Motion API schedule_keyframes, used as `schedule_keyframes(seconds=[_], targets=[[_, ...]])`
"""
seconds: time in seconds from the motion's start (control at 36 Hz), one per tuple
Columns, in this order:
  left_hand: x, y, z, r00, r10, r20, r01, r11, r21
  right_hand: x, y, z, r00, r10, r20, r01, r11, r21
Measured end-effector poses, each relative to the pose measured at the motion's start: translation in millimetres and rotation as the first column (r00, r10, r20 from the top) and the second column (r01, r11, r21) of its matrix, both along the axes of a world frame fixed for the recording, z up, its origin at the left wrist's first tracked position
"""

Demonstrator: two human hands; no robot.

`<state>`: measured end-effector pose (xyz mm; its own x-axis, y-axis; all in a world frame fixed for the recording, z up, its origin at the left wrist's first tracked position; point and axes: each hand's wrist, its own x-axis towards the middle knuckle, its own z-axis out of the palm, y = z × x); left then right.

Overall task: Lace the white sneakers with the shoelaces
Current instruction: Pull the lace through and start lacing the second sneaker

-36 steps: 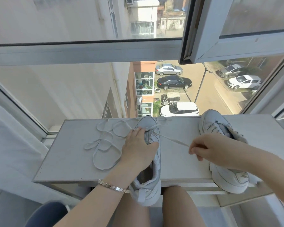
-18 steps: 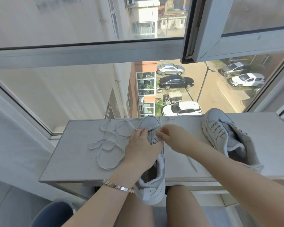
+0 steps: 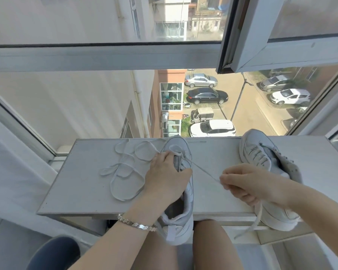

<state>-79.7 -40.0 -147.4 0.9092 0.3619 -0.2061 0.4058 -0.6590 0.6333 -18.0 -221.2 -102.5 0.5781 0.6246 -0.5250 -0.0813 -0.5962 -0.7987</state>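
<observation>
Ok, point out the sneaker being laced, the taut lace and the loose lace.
sneaker being laced (image 3: 177, 146): head view, toe cap.
taut lace (image 3: 203, 171): head view, mid-span.
loose lace (image 3: 125, 172): head view, coiled loops.

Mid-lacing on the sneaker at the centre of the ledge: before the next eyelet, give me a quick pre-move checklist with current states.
1. Centre sneaker held steady: ok, left hand presses on its upper.
2. Lace end gripped: ok, right hand pinches the shoelace, which runs taut from the eyelets.
3. Sneaker fully on the ledge: not ok, its heel overhangs the near edge.
4. Slack tangle-free: cannot tell, the loose lace lies in overlapping loops left of the shoe.
5. Next eyelet free: cannot tell, the left hand hides it.
6. Second sneaker out of the way: ok, it lies to the right, behind the right hand.
</observation>
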Motion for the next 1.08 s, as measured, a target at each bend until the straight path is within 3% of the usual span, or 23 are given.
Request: schedule_keyframes(seconds=[0.06,0.11,0.17,0.33,0.47,0.56,0.69,0.81,0.86,0.92,0.94,1.0,1.03,1.08], targets=[[-0.1,0.3,-1.0,1.000,0.001,-0.003,-0.001,1.000,-0.001,3.7,11.9,-1.4,0.971,-0.043,0.236,0.059,0.996,-0.060],[-0.1,-0.3,-1.2,1.000,0.000,-0.007,0.000,1.000,0.001,11.3,26.3,-4.2,0.870,-0.119,0.479,0.145,0.989,-0.017],[-0.5,-1.0,-0.9,1.000,0.001,-0.012,-0.001,1.000,0.002,18.4,43.4,-6.4,0.799,-0.164,0.578,0.184,0.983,0.025],[0.3,-0.5,-2.5,1.000,0.001,-0.017,-0.001,1.000,0.013,27.0,93.4,-21.4,0.811,0.090,0.578,0.013,0.985,-0.172],[0.2,-0.4,-0.7,1.000,-0.009,-0.028,0.010,1.000,0.027,36.2,107.5,-29.5,0.832,0.110,0.543,-0.004,0.981,-0.192],[-1.1,0.1,0.2,0.999,-0.005,-0.032,0.006,1.000,0.026,40.1,98.5,-31.6,0.852,0.002,0.524,0.031,0.998,-0.053],[-0.6,0.4,0.8,0.999,-0.005,-0.052,0.007,0.999,0.036,38.9,79.6,-45.6,0.915,-0.281,0.290,0.202,0.940,0.274],[-0.9,-0.4,0.9,0.998,-0.011,-0.060,0.013,0.999,0.034,42.8,76.1,-47.1,0.890,-0.454,-0.030,0.416,0.784,0.461],[-1.4,-0.4,1.6,0.998,-0.011,-0.062,0.014,0.999,0.038,44.4,77.9,-36.9,0.851,-0.431,-0.300,0.523,0.652,0.548],[-1.5,-0.2,1.6,0.998,-0.009,-0.064,0.012,0.999,0.039,44.6,79.3,-27.7,0.837,-0.392,-0.382,0.547,0.634,0.547],[-1.6,-0.2,1.4,0.998,-0.010,-0.065,0.013,0.999,0.039,44.7,79.4,-24.4,0.868,-0.401,-0.292,0.496,0.708,0.502],[-1.4,-0.2,1.5,0.998,-0.012,-0.069,0.014,0.999,0.035,45.2,77.8,-20.5,0.943,-0.319,0.094,0.280,0.915,0.289],[-1.1,-0.3,1.8,0.997,-0.011,-0.071,0.013,0.999,0.034,46.2,77.2,-18.5,0.940,-0.205,0.274,0.168,0.974,0.153],[-0.4,-0.5,2.1,0.997,-0.009,-0.073,0.012,0.999,0.040,50.2,76.8,-15.3,0.895,-0.014,0.447,0.028,0.999,-0.023]])
